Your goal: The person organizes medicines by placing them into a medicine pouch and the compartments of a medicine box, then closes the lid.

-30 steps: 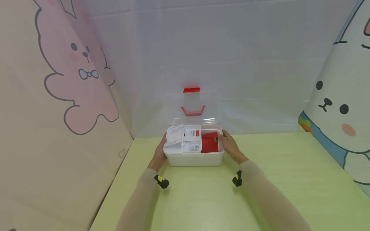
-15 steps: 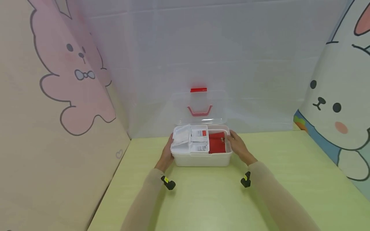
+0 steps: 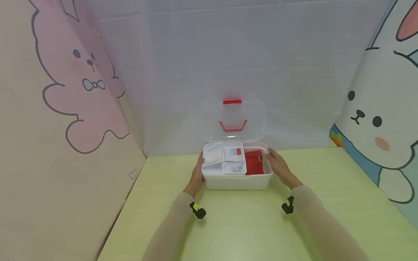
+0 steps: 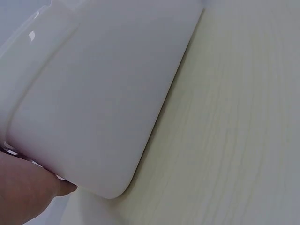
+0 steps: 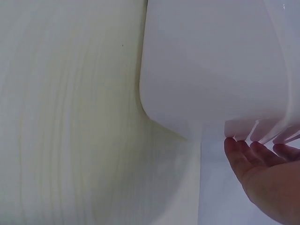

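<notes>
A white plastic box (image 3: 237, 182) sits on the table near its far edge, with its clear lid (image 3: 254, 123) standing open behind it. The lid carries a red handle (image 3: 233, 129) and a red latch (image 3: 232, 102). At the box's left end, my left hand (image 3: 197, 175) grips the side. My right hand (image 3: 280, 167) holds the opposite end, with its thumb at the rim; several fingertips (image 5: 229, 143) press the outer wall in the right wrist view. Inside lie a white tray (image 3: 213, 169) with white packets (image 3: 233, 152) and a red pouch (image 3: 254, 163).
The pale yellow-green table (image 3: 241, 228) extends in front of the box and to both sides. Behind it hangs a whitish sheet (image 3: 183, 83). Cloth walls with a pink rabbit (image 3: 81, 90) and a white rabbit (image 3: 375, 127) flank the left and right.
Both hands have moved the box to the right along the table, its open lid going with it. The head view has turned slightly to the right.
</notes>
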`<state>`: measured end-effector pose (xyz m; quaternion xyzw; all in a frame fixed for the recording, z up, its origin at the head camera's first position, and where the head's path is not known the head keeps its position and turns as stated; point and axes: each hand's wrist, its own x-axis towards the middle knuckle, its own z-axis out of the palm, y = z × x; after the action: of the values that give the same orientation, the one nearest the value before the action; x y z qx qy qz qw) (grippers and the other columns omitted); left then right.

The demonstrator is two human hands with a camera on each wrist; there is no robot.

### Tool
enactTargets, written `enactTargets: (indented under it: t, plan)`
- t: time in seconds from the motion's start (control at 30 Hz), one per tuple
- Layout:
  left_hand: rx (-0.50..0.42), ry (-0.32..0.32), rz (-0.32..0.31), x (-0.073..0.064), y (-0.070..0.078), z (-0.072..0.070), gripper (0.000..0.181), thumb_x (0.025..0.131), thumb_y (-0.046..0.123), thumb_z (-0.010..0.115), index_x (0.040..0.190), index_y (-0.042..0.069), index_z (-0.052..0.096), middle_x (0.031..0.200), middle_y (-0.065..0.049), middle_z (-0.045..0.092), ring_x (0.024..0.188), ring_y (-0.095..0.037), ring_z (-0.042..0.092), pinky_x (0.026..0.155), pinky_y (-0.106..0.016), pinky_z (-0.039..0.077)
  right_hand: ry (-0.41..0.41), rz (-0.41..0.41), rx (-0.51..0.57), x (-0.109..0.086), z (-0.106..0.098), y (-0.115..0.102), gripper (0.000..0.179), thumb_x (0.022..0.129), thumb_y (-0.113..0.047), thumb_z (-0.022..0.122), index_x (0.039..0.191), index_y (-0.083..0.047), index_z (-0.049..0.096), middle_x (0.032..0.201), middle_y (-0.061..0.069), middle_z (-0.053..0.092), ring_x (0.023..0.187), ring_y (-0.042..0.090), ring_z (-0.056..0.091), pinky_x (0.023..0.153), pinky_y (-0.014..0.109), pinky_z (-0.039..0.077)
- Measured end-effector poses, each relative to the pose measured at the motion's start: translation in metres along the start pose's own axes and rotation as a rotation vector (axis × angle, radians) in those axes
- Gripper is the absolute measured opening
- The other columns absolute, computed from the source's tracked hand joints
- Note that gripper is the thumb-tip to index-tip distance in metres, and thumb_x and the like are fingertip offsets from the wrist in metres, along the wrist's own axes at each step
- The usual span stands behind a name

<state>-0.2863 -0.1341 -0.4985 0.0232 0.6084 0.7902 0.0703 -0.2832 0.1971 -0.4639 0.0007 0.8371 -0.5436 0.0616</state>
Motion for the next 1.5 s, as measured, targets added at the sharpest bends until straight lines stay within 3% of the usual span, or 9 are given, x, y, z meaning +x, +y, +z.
enactTargets:
  t: [0.23, 0.57, 1.07, 1.5]
  plan:
    - [0.031, 0.008, -0.01, -0.008, -0.002, 0.012, 0.058, 0.106, 0.035, 0.025, 0.159, 0.027, 0.004, 0.167, 0.001, 0.002, 0.154, -0.025, -0.003, 0.123, -0.051, 0.0, 0.014, 0.015, -0.01, -0.006, -0.009, 0.003, 0.059, 0.107, -0.037, 0.029, 0.158, -0.012, 0.015, 0.16, 0.022, 0.024, 0.147, 0.044, 0.024, 0.118, 0.061, 0.018]
    - [0.028, 0.025, -0.043, -0.018, -0.007, 0.018, 0.057, 0.105, 0.041, 0.028, 0.158, 0.034, 0.008, 0.167, 0.004, 0.005, 0.154, -0.025, -0.002, 0.122, -0.054, 0.002, 0.005, 0.065, -0.035, -0.013, -0.013, 0.005, 0.06, 0.107, -0.04, 0.026, 0.159, -0.012, 0.012, 0.163, 0.02, 0.017, 0.149, 0.044, 0.015, 0.118, 0.061, 0.016]
    - [0.04, 0.018, -0.04, -0.041, -0.008, 0.025, 0.057, 0.106, 0.04, 0.026, 0.158, 0.033, 0.007, 0.167, 0.002, 0.006, 0.154, -0.027, 0.001, 0.122, -0.053, 0.005, 0.013, 0.043, -0.008, -0.035, -0.015, 0.01, 0.06, 0.107, -0.039, 0.027, 0.158, -0.011, 0.014, 0.16, 0.021, 0.024, 0.146, 0.044, 0.025, 0.117, 0.061, 0.021]
    - [0.062, 0.015, -0.058, -0.067, -0.01, 0.029, 0.057, 0.105, 0.043, 0.027, 0.158, 0.036, 0.008, 0.166, 0.006, 0.008, 0.154, -0.025, 0.003, 0.122, -0.054, 0.008, 0.015, 0.022, -0.026, -0.065, -0.016, 0.01, 0.058, 0.107, -0.036, 0.029, 0.157, -0.009, 0.018, 0.158, 0.024, 0.028, 0.139, 0.044, 0.036, 0.112, 0.059, 0.03]
